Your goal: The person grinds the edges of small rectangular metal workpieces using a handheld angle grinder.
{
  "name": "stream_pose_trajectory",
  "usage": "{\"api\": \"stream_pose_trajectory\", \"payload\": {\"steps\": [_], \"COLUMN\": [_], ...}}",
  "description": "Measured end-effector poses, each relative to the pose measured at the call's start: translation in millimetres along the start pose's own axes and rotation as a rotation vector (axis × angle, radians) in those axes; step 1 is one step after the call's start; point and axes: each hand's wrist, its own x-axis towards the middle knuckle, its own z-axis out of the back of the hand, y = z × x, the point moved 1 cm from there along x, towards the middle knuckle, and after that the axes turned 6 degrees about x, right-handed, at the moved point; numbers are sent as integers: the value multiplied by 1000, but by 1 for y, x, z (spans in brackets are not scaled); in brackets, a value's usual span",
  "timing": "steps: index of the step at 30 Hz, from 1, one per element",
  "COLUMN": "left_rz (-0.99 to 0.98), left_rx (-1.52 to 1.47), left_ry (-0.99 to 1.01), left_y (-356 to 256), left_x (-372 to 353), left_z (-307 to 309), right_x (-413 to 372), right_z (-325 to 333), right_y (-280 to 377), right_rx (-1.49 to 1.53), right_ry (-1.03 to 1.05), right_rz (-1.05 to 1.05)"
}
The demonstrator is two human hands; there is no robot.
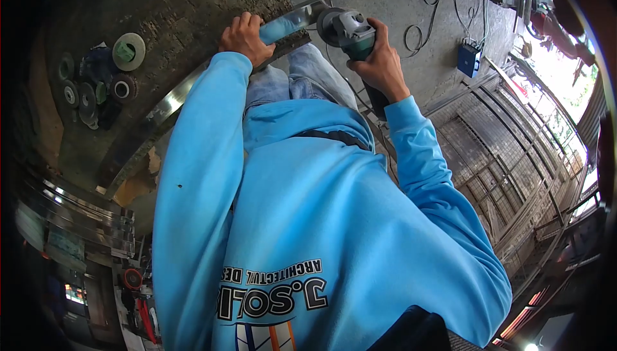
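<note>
A long, shiny metal tube (292,22) lies along the edge of the worn workbench (186,14), its far end sticking out past the corner. My left hand (246,39) is closed over the tube, fingers wrapped across its top. In my right hand (384,62) is an angle grinder (355,37), gripped round its green and black body. The grinder's round disc (328,25) faces the tube and sits right at its end part. My right fingers partly hide the tool's body.
Several abrasive discs (129,52) lie on the bench at the left. A blue box (468,60) stands on the floor among loose cables (421,33). Metal mesh frames (475,152) are at the right, with stacked metal lengths (83,203) at the lower left.
</note>
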Motion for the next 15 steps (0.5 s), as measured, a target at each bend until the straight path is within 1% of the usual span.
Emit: {"api": "stream_pose_trajectory", "payload": {"steps": [3, 9, 15], "left_rz": [-2, -6, -9], "left_rx": [-5, 0, -7], "left_ry": [-5, -11, -7], "left_y": [0, 0, -3], "left_x": [-1, 0, 0], "left_z": [1, 2, 3], "right_x": [1, -3, 6], "right_z": [3, 5, 4], "right_y": [2, -7, 5], "right_rx": [-13, -34, -41], "right_ry": [16, 16, 10], "right_rz": [-52, 36, 34]}}
